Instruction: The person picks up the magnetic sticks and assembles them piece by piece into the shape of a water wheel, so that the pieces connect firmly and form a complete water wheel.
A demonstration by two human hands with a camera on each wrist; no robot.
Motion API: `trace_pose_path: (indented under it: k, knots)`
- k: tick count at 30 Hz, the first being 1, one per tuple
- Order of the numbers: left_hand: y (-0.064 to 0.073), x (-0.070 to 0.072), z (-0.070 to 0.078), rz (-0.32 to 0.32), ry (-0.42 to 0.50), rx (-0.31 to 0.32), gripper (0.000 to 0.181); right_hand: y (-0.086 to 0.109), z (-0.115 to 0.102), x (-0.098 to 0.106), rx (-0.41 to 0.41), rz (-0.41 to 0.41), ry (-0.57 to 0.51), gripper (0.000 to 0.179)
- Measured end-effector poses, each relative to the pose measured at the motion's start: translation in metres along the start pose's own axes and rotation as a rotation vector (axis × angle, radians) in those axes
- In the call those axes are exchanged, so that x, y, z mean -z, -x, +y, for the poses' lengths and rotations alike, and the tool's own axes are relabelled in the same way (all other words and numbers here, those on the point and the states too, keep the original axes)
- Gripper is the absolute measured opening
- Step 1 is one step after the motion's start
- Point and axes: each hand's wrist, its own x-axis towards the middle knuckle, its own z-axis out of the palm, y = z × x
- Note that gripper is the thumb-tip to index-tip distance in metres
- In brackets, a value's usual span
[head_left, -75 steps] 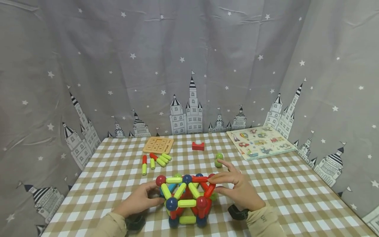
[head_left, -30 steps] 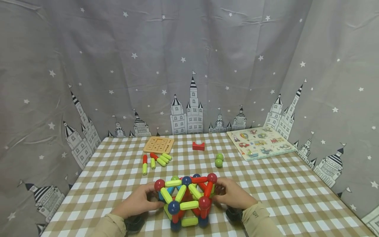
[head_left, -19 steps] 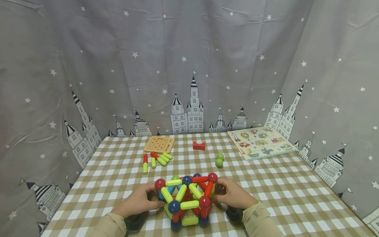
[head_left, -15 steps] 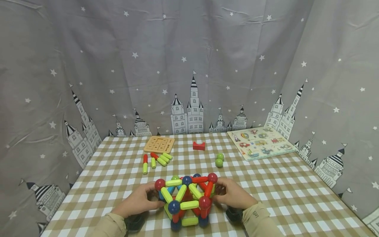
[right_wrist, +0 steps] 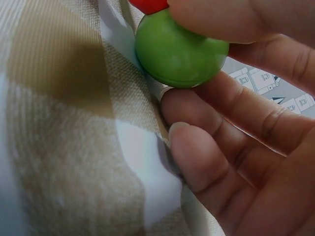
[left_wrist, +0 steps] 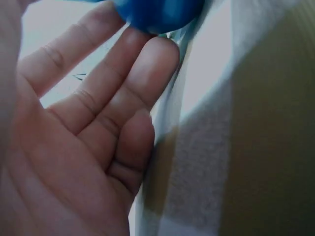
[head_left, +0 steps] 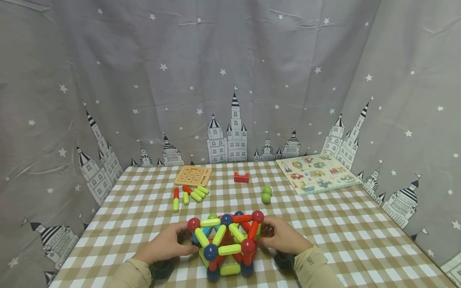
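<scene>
A magnetic ball-and-stick structure (head_left: 230,250) stands on the checked cloth at the near middle, built from red, blue and green balls with lime, red and blue sticks. My left hand (head_left: 163,244) holds its left side, thumb toward me. In the left wrist view, fingertips reach a blue ball (left_wrist: 160,12) close to the cloth. On the other side, my right hand (head_left: 286,237) grips the lower right corner. There the right wrist view shows a green ball (right_wrist: 177,54) between thumb and fingers, with a red piece (right_wrist: 147,5) beside it. The structure's far underside is hidden.
Loose lime and red sticks (head_left: 196,196) lie behind the structure on the left, near a wooden number puzzle (head_left: 192,176). Two green balls (head_left: 266,198) sit behind it on the right. Farther back are a red notched block (head_left: 241,178) and a picture puzzle board (head_left: 317,174).
Since the earliest frame, my right hand has moved from the upper right red ball down to the lower right corner. The structure has turned slightly. Over the last second almost nothing has moved.
</scene>
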Motion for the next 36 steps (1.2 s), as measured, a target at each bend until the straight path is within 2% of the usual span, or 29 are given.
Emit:
trace_pose_path:
  k: [3,8,12,15,19,20,27,34,36]
  knots:
    - [-0.001,0.0,0.001,0.013,-0.057,0.048,0.046,-0.001,-0.001,-0.001,-0.008,-0.004,0.009,0.028]
    - [-0.003,-0.004,0.011,0.029,-0.154,0.15,0.039,-0.004,-0.008,-0.005,-0.07,0.018,0.064,0.025]
    - [-0.002,-0.009,0.023,0.029,-0.122,0.222,0.038,-0.007,-0.017,-0.015,-0.141,0.06,0.1,0.027]
    - [0.0,-0.012,0.028,0.04,-0.053,0.27,0.038,-0.009,-0.023,-0.023,-0.194,0.1,0.128,0.031]
    - [-0.001,-0.016,0.033,0.054,-0.022,0.291,0.038,-0.012,-0.029,-0.029,-0.232,0.133,0.129,0.031]
    - [-0.001,-0.016,0.033,0.058,-0.027,0.293,0.039,-0.013,-0.029,-0.029,-0.242,0.135,0.1,0.032]
    - [-0.012,-0.019,0.034,0.134,-0.108,0.348,0.036,-0.022,-0.028,-0.027,-0.293,0.172,0.049,0.023]
    - [-0.024,-0.018,0.032,0.172,-0.154,0.358,0.028,-0.034,-0.022,-0.02,-0.322,0.155,0.02,0.025]
    - [-0.026,-0.019,0.032,0.189,-0.168,0.364,0.026,-0.036,-0.019,-0.019,-0.316,0.167,0.003,0.032]
